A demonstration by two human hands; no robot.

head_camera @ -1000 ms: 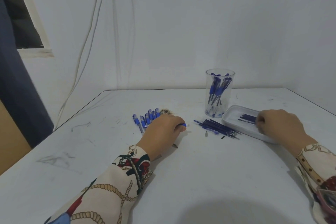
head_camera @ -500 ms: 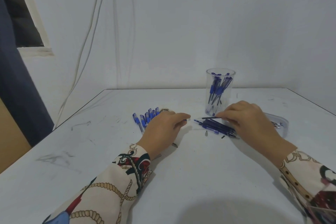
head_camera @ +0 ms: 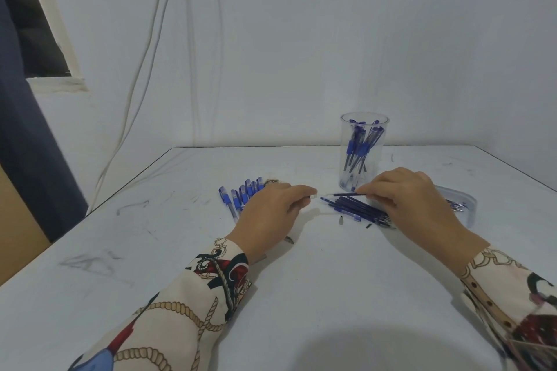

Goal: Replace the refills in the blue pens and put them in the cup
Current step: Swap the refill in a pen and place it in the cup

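My left hand [head_camera: 271, 214] grips a pen barrel [head_camera: 313, 196]; only its clear open end shows past my fingers. My right hand [head_camera: 413, 199] pinches a dark blue refill [head_camera: 346, 195], held level and pointing left, its tip just short of the barrel's end. Under that refill lies a pile of loose refills [head_camera: 358, 210]. Several capped blue pens [head_camera: 241, 196] lie in a row behind my left hand. A clear cup [head_camera: 363, 156] holding several blue pens stands behind my right hand.
A white tray [head_camera: 470, 205] with refills sits at the right, mostly hidden by my right hand. A loose pen tip [head_camera: 341, 220] and a small black bit [head_camera: 367, 225] lie near the pile. White cables hang down the wall at the back left.
My right hand left the tray and moved left with one refill, bringing its tip close to the barrel. My left hand stayed put, with the barrel's end now showing.
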